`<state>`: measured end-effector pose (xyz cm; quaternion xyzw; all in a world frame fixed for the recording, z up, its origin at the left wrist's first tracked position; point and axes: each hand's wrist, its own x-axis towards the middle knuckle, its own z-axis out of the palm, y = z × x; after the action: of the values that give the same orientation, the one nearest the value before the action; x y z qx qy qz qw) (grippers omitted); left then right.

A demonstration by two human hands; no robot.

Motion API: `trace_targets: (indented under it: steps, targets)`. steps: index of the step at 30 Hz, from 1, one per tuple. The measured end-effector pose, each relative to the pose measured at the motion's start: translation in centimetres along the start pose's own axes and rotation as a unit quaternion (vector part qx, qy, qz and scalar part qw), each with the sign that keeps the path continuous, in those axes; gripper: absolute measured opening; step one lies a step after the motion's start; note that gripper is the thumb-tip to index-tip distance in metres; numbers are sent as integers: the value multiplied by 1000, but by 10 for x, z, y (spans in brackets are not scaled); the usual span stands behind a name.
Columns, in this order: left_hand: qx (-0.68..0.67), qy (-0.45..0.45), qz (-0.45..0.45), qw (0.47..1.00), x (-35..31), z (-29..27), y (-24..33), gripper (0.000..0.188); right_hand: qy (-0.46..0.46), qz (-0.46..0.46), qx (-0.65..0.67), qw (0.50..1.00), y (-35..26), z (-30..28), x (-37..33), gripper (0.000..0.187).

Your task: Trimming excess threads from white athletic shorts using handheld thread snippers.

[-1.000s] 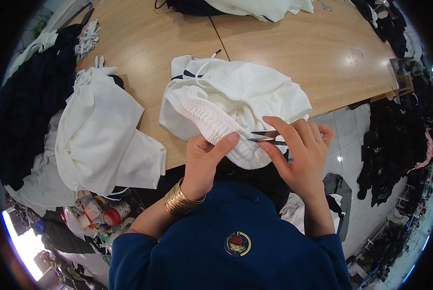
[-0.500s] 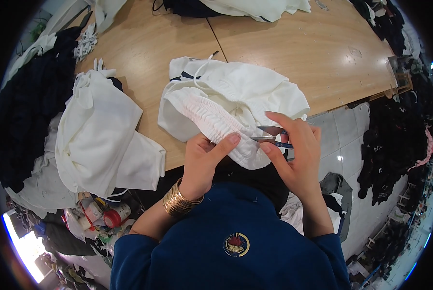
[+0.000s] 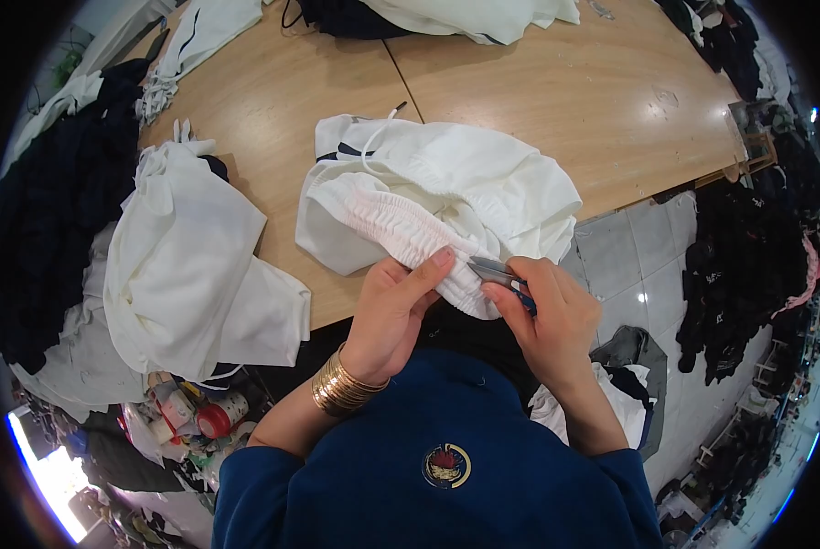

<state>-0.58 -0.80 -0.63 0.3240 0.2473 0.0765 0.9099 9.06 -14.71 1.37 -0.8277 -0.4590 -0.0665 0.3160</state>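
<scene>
White trousers or shorts (image 3: 519,174) with a gathered elastic waistband (image 3: 387,220) and a drawstring lie over the near table edge. My left hand (image 3: 399,297) pinches the waistband, thumb on top, fingers hidden beneath. Gold bangles ring that wrist. In my right hand (image 3: 556,311) is a pair of small thread snips (image 3: 498,272), squeezed between thumb and fingers. Their blades lie close together, with the tips at the waistband just right of my left thumb. Whether a thread is between the blades is too small to tell.
Another white garment (image 3: 186,265) is heaped on the wooden table (image 3: 611,110) at left, beside a dark cloth pile (image 3: 67,201). More garments (image 3: 455,14) lie at the far edge. A red-lidded container (image 3: 216,418) sits among clutter below left; black clothes (image 3: 734,274) are piled at right.
The snips' blades have closed from spread apart, and my right fingers have drawn in around them. My right hand has moved slightly left and down, nearer my left thumb.
</scene>
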Motion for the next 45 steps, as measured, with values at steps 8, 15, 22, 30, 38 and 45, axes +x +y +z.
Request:
trace_targets:
  steps: [8,15,22,30,38,45]
  targets:
    - [-45,-19,-21,999,1,2,-2,24,-3,11,-5,1000,-1,-1,0,25]
    - [-57,-41,-36,997,2,-1,-3,26,6,10,13,1000,0,0,0,25]
    - [-62,-58,-58,995,4,0,-1,26,1,6,-5,1000,0,-2,1,24]
    - [28,-27,8,999,0,-1,-2,23,2,108,88,990,8,-2,-1,21]
    - [109,-35,57,992,-3,-2,2,25,34,169,173,970,14,-5,-4,19]
    - [87,-46,55,994,-4,-8,2,27,49,227,298,926,13,-4,-1,30]
